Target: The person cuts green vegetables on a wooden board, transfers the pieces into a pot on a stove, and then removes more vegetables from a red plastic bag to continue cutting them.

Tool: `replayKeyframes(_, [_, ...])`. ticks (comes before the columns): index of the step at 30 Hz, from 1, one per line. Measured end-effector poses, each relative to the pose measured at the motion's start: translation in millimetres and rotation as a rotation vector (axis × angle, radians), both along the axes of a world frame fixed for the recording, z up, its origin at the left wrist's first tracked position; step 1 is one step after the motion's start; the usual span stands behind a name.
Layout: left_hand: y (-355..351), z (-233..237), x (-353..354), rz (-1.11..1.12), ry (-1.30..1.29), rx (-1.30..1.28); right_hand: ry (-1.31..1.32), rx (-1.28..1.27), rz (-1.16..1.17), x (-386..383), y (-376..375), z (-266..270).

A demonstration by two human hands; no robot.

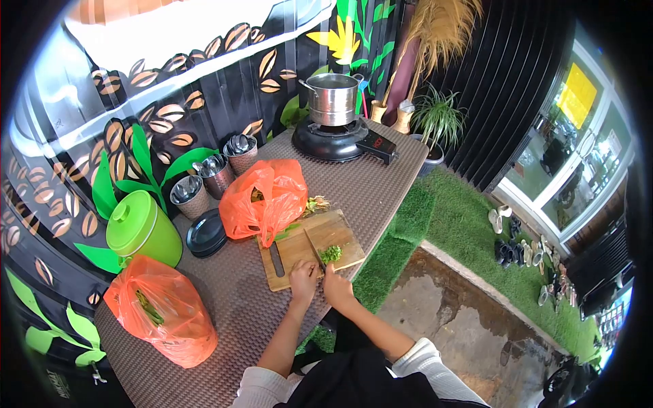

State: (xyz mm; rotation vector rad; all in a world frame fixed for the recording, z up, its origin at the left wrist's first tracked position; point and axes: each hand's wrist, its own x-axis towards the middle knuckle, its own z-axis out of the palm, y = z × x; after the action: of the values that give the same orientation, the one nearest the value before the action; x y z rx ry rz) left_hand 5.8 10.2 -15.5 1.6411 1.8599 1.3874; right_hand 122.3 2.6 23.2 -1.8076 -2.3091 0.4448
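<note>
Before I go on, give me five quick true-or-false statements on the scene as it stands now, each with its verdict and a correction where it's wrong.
1. The right hand holds the knife. True.
2. The pot stands on the cutting board. False: it stands on the black stove.
3. Chopped greens lie on the board, to the right of the blade as the camera sees it. True.
4. Only one orange bag is on the table. False: there are two, one bag near the board and another bag beside the green container.
5. The green container has its lid on. True.
</note>
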Motion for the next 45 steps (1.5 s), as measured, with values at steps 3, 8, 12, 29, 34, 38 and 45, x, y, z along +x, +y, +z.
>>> replayKeyframes(3, [-5, 7, 0, -0.032, 0.143, 0.132, 0.034, -0.09, 0.036, 7, 12, 3])
replayKeyframes(8, [-5, 0, -5, -0.053, 0.15, 0.112, 0.079, -0.147, 0.074, 20, 7, 14])
replayKeyframes(12, [-3, 0, -5, -0.036, 0.074, 0.082, 0.058, -0.128, 0.036, 12, -12, 8])
replayKeyframes(29, [-4, 5, -3, -0.076, 0.166, 0.121, 0.017, -0.069, -0.013, 5, -7, 3])
replayKeyframes(34, [-4, 8, 0, -0.023, 0.134, 0.14, 0.052, -0.085, 0.011, 3, 3, 10])
replayKeyframes(38, [3, -12, -6, -0.032, 0.064, 0.086, 0.079, -0.177, 0.039, 10, 4, 21])
replayKeyframes(45, [0, 13, -2, -0.047, -0.121, 0.001, 0.039, -0.152, -0.014, 0, 1, 4])
